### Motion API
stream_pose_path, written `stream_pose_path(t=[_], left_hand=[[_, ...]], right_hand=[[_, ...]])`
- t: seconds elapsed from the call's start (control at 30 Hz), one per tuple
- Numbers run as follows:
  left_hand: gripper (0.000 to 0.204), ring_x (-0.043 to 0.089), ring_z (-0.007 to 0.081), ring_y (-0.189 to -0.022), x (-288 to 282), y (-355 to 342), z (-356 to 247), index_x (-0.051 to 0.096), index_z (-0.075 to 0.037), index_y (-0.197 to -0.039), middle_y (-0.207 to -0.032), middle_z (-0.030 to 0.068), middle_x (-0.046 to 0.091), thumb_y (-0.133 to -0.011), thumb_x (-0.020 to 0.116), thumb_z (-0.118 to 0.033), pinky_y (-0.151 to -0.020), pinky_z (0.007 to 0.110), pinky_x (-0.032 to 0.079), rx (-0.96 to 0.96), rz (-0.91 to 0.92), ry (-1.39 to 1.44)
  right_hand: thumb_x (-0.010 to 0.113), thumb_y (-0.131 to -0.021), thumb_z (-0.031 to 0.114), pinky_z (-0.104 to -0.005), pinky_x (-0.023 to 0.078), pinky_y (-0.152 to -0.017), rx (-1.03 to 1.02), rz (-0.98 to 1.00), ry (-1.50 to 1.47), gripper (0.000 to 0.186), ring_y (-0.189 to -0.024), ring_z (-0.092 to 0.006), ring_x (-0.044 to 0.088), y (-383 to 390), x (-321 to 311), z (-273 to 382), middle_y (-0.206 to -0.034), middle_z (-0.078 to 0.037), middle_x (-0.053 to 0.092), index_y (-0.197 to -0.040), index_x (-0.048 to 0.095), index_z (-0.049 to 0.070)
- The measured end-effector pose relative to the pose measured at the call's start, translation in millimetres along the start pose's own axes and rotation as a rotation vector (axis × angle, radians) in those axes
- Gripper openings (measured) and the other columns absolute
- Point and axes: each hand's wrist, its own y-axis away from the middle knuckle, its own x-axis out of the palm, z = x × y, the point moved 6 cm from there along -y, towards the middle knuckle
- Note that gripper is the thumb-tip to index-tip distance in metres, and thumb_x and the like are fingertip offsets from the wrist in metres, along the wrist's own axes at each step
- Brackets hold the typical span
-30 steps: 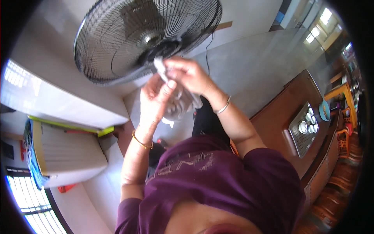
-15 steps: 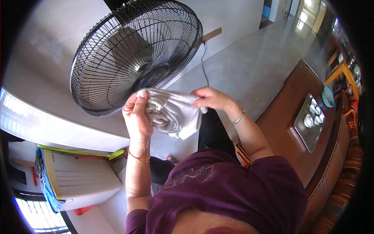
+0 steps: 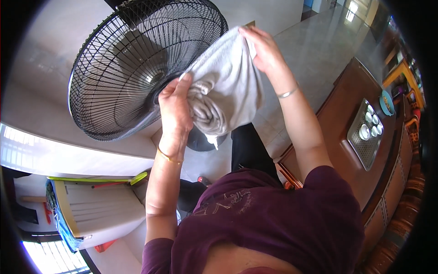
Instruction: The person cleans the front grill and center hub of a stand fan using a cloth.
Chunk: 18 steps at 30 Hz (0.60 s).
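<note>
A light grey cloth (image 3: 230, 80) hangs between my two hands, crumpled and coiled in its lower left part and more spread out at the upper right. My left hand (image 3: 175, 98) is closed on its left edge, thumb on top, just in front of the fan's hub. My right hand (image 3: 266, 50) pinches the top right corner, higher up and farther out. Behind the cloth is a large black fan (image 3: 123, 64) with a wire cage, close to my left hand; its round base (image 3: 200, 141) shows partly below the cloth.
At the right stands a brown wooden table (image 3: 328, 141) with a perforated metal tray (image 3: 376, 150) of small white cups and a blue bowl (image 3: 383, 102). At lower left are a beige padded item (image 3: 98, 210) and a barred window (image 3: 52, 253). My legs show below the cloth.
Both hands have risen since half a second ago, the right one much higher and slightly rightward, so the cloth is more spread out. A second ago the hands were close together on the bunched cloth.
</note>
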Motion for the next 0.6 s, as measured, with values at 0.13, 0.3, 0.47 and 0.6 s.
stream_pose_path(t=[0.13, 0.3, 0.47, 0.6], left_hand=[[0.009, 0.060, 0.0105, -0.058, 29.4, -14.1, 4.9, 0.064, 0.001, -0.083, -0.073, 0.0074, 0.065, -0.088, 0.060, -0.006, -0.053, 0.021, 0.047, -0.061, 0.020, 0.082], [0.006, 0.059, 0.0114, -0.056, 44.3, -29.4, 15.0, 0.063, 0.000, -0.082, -0.073, 0.0072, 0.065, -0.086, 0.061, -0.003, -0.050, 0.022, 0.047, -0.111, 0.042, 0.088], [0.009, 0.064, 0.0148, -0.069, 39.6, -33.8, 16.7, 0.063, 0.003, -0.093, -0.084, 0.0106, 0.067, -0.086, 0.059, -0.001, -0.062, 0.024, 0.053, -0.092, 0.043, 0.157], [0.023, 0.065, 0.0167, -0.077, 34.4, -35.2, 17.6, 0.061, 0.006, -0.108, -0.093, 0.0135, 0.067, -0.086, 0.056, 0.001, -0.072, 0.026, 0.054, -0.089, 0.032, 0.105]], right_hand=[[0.064, -0.084, 0.011, -0.0267, 0.049, -0.070, -0.247, 0.001, 0.365, 0.022, -0.076, -0.0192, 0.063, -46.5, 14.5, 34.0, -0.088, -0.011, 0.066, -0.098, 0.064, -0.006], [0.064, -0.078, 0.006, -0.0306, 0.048, -0.061, -0.587, -0.051, 0.691, 0.008, -0.062, -0.0157, 0.058, -86.1, 32.0, 49.5, -0.068, -0.008, 0.062, -0.081, 0.064, -0.002], [0.064, -0.077, 0.005, -0.0301, 0.047, -0.061, -0.633, -0.162, 0.911, 0.005, -0.063, -0.0160, 0.059, -59.2, 69.4, 64.9, -0.068, -0.011, 0.063, -0.077, 0.061, 0.000], [0.063, -0.078, 0.003, -0.0288, 0.046, -0.062, -0.759, -0.162, 0.902, 0.004, -0.064, -0.0154, 0.057, -47.0, 70.1, 62.5, -0.067, -0.010, 0.061, -0.079, 0.060, 0.001]])
